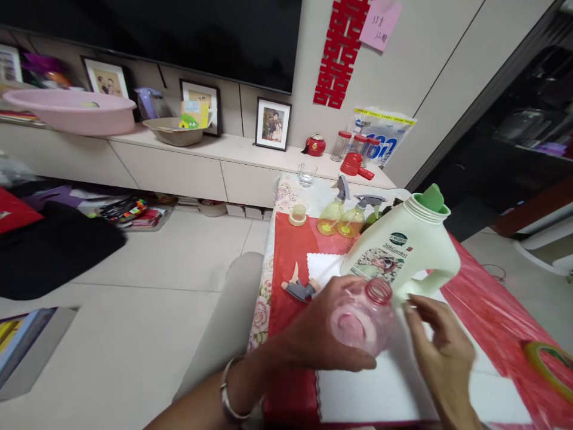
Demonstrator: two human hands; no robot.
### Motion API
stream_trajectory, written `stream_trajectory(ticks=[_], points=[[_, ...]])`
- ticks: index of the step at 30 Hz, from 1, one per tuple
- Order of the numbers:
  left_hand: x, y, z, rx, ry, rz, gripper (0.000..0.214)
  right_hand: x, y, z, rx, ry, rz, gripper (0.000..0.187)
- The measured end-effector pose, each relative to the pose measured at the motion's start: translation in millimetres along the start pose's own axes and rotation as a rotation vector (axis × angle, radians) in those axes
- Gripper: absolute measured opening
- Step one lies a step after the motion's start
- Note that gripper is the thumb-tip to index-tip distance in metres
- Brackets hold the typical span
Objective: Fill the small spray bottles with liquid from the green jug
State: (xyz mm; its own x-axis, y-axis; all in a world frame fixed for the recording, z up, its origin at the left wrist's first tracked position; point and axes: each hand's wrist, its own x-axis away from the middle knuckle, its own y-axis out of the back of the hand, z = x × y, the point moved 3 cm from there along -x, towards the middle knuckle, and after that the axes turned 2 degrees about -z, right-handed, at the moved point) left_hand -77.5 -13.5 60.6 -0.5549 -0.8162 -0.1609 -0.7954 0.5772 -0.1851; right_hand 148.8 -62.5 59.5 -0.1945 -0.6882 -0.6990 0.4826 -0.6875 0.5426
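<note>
My left hand (320, 328) is wrapped around a clear pink bottle (362, 319), tilted, its uncapped mouth facing up and right. Right of it, my right hand (441, 346) has its thumb and fingers drawn together in a pinch; what they hold, if anything, is too small to make out. Just behind both hands stands a large pale green detergent jug (407, 239) with a green scoop-like piece (432, 198) in its open mouth. A grey and pink spray head (302, 289) lies left of the bottle on the red cloth.
Two spray bottles with yellow liquid (331, 218) stand behind, beside a pale cap (298, 215) and a glass cup (307, 174). White sheets (376, 394) cover part of the red table cover (290, 239). A tape roll (548, 367) lies at the right edge.
</note>
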Motion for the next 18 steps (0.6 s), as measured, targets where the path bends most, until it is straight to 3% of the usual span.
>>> stream_trajectory(ticks=[2, 4, 7, 10, 14, 18], points=[[8, 15.0, -14, 0.022, 0.022, -0.061, 0.096, 3, -26, 26, -0.018, 0.155, 0.221, 0.018], [11, 30.0, -28, 0.042, 0.024, -0.166, 0.092, 0, -53, 51, -0.016, 0.222, 0.402, 0.025], [13, 49.4, -46, 0.012, 0.001, -0.35, 0.088, -2, -91, 82, 0.075, 0.245, 0.629, 0.034], [12, 62.9, -57, 0.025, -0.051, -0.436, 0.09, -2, -120, 101, 0.192, 0.224, 0.77, 0.033], [12, 77.0, -61, 0.032, -0.088, -0.518, 0.093, -2, -137, 112, 0.291, 0.207, 0.871, 0.036], [14, 88.3, -61, -0.005, -0.144, -0.591, 0.09, -4, -125, 119, 0.281, 0.189, 0.901, 0.029]])
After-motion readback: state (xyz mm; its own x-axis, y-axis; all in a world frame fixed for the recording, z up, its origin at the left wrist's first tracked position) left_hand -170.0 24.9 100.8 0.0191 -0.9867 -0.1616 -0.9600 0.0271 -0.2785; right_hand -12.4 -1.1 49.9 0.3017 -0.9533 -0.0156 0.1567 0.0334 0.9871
